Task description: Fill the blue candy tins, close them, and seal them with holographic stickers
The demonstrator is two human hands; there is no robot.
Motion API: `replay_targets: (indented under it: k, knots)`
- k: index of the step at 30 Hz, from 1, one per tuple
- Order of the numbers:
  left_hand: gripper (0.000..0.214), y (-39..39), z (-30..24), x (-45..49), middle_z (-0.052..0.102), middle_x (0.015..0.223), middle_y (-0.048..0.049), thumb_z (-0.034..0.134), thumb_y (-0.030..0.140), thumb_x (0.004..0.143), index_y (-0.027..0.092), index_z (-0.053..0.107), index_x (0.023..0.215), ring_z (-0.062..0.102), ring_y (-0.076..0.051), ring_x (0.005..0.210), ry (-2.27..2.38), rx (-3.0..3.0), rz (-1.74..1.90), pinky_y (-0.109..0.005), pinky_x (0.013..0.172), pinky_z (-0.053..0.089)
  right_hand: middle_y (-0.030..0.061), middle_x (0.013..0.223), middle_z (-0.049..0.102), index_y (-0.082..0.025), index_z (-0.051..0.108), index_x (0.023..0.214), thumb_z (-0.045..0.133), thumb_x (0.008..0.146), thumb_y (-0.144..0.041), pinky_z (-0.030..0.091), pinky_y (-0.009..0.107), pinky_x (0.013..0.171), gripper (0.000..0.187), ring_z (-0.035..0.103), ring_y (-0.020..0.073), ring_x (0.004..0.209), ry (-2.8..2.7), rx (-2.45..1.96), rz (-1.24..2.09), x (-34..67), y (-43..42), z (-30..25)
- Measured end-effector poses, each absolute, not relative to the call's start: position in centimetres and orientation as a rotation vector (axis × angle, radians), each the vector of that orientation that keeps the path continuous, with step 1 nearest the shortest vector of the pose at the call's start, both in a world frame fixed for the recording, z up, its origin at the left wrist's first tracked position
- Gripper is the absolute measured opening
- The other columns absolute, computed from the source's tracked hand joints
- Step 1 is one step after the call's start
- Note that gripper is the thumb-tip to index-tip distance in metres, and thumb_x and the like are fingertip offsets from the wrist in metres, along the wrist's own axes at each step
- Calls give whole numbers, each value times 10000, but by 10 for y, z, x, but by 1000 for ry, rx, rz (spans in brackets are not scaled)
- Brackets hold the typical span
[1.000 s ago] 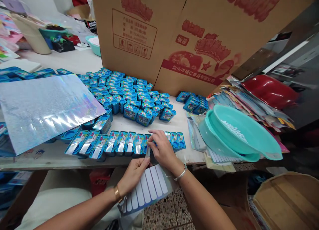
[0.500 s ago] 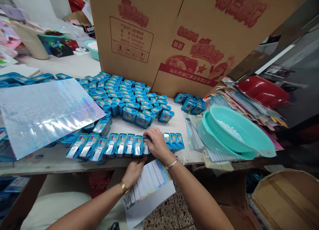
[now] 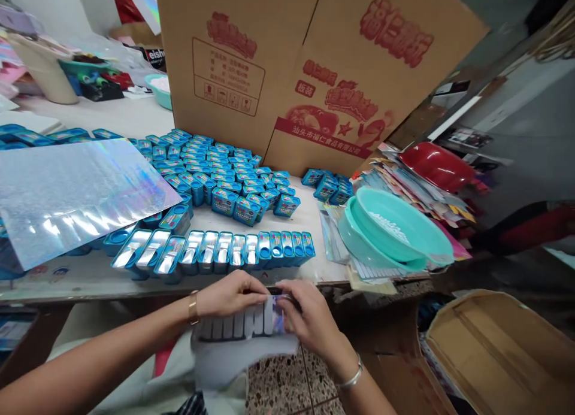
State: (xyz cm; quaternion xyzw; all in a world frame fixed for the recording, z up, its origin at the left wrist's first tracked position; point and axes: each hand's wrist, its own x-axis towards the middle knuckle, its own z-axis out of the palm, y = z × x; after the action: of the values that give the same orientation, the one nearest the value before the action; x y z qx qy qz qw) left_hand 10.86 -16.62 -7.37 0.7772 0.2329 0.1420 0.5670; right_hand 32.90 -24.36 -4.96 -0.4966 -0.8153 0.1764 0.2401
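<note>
Below the table's front edge, my left hand (image 3: 233, 292) grips the top of a sheet of white label strips (image 3: 229, 326), fingers closed. My right hand (image 3: 309, 313) is closed on the sheet's right end, by a shiny iridescent part; the fingertips partly hide what they pinch. Just beyond the hands stands a row of small blue plastic boxes (image 3: 209, 250). Silvery strips lie across the tops of those on the left and middle. The boxes at the right end (image 3: 287, 247) show round blue tops without a strip.
Many more blue boxes (image 3: 220, 169) crowd the table behind. A large shiny holographic sheet (image 3: 81, 193) covers some at left. A big cardboard carton (image 3: 269, 61) rises at the back. Stacked turquoise basins (image 3: 354, 238) and a red tray (image 3: 435, 166) are at right, an open carton (image 3: 503, 349) below.
My right hand has left the box row and come down to the label sheet. My left hand has shifted onto the sheet's top. One more box in the row plainly shows a strip.
</note>
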Motion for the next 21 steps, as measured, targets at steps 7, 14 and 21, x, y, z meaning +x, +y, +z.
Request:
replay_targets:
  k: [7, 14, 21]
  knots:
    - [297, -176, -53, 131, 639, 829, -29, 436, 278, 935, 209, 722, 975, 547, -152, 741, 690, 2148, 398, -236, 664, 370, 50, 894, 659, -211, 601, 1133, 488, 908, -106, 389, 379, 798, 273, 571, 182, 823, -2350, -1262, -124, 345, -248, -58]
    - [311, -164, -57, 139, 547, 693, 15, 477, 357, 897, 128, 681, 846, 433, -117, 648, 538, 1695, 304, -223, 627, 349, 93, 1152, 682, -191, 587, 1266, 533, 881, -112, 318, 475, 1039, 396, 586, 227, 1069, -2396, -1109, -546, 359, -255, -65]
    - [271, -156, -63, 146, 405, 606, 50, 542, 363, 835, 138, 583, 690, 319, -91, 575, 577, 1574, 233, -223, 543, 258, 87, 1189, 682, -191, 591, 1269, 508, 910, -161, 252, 501, 1102, 370, 594, 223, 1091, -2436, -1069, -626, 367, -252, -62]
